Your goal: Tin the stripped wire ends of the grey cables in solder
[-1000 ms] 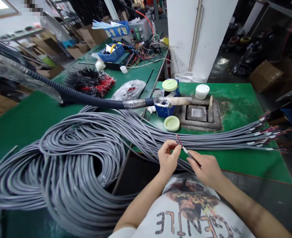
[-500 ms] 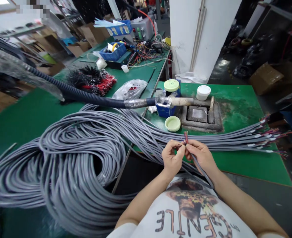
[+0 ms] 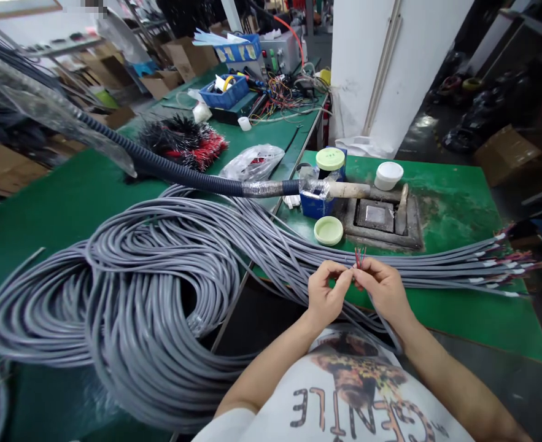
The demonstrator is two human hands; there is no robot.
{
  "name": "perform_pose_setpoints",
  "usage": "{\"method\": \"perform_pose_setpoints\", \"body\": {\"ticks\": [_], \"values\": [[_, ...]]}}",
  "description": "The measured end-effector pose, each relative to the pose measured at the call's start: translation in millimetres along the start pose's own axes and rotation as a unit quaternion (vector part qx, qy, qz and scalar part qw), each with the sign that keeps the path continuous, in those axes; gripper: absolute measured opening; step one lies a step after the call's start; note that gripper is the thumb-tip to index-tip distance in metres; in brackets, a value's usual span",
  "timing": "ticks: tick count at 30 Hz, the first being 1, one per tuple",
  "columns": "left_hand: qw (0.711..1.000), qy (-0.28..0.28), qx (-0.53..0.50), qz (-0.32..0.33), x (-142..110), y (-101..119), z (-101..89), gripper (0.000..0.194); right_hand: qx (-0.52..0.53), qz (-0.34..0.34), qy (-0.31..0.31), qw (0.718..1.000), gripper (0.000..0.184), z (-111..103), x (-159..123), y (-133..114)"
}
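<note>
Close in front of my chest, both hands meet at the stripped end of one grey multi-core cable [image 3: 389, 328]. Thin red, blue and other coloured wires [image 3: 359, 256] fan upward between my fingertips. My right hand [image 3: 387, 291] is closed round the cable end just below the wires, and the cable runs down past that wrist. My left hand [image 3: 326, 293] pinches with thumb and forefinger at the base of the wires; exactly which strands it grips is hidden. Just behind the hands lies a row of grey cables [image 3: 427, 265], their stripped, white-tagged ends to the right.
Large coils of grey cable [image 3: 137, 319] cover the left of the green table [image 3: 464, 202]. A corrugated hose [image 3: 197, 179] crosses above it, ending over a soldering pot [image 3: 375, 215]. Nearby stand a pale green lid [image 3: 328, 231], a white tub [image 3: 388, 175] and a blue box [image 3: 315, 205].
The view has shifted slightly, so the scene sits a little further right. My fingers have closed in around the wires, which now spread more and show blue among the red.
</note>
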State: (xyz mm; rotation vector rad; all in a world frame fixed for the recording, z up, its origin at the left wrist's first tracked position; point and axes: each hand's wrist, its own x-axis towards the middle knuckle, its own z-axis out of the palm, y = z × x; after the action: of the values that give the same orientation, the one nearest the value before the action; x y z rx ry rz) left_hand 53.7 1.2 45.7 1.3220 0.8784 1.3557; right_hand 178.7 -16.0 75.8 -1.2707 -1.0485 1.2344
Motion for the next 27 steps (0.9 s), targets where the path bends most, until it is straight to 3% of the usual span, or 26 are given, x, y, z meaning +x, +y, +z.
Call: {"method": "perform_pose_setpoints", "body": {"ticks": [4,7,9,13,18,27], "values": [[0.991,0.028,-0.1,-0.087,6.4,1.5,-5.5,0.019,-0.099,-0.018,0.008,0.995,0.021,-9.5,0.5,-9.2],[0.982,0.103,-0.133,-0.088,12.3,0.4,-18.0,0.023,-0.173,-0.035,0.05,0.983,0.021,-24.0,9.5,-23.5],[0.985,0.121,-0.099,-0.068,12.6,-1.7,-26.7,0.022,-0.23,-0.051,0.058,0.97,0.024,-32.1,24.0,-35.5],[0.995,0.073,0.065,0.027,3.6,-10.5,-33.5,0.014,-0.346,-0.074,-0.008,0.935,0.027,-32.7,72.5,-51.2],[0.967,-0.007,0.193,0.165,-2.8,-25.3,-33.4,0.004,-0.438,-0.059,-0.064,0.895,0.02,-14.6,130.8,-42.8],[0.934,-0.047,0.276,0.224,-1.3,-35.1,-37.9,0.003,-0.59,-0.024,-0.124,0.797,0.014,11.5,162.9,-25.4]]}}
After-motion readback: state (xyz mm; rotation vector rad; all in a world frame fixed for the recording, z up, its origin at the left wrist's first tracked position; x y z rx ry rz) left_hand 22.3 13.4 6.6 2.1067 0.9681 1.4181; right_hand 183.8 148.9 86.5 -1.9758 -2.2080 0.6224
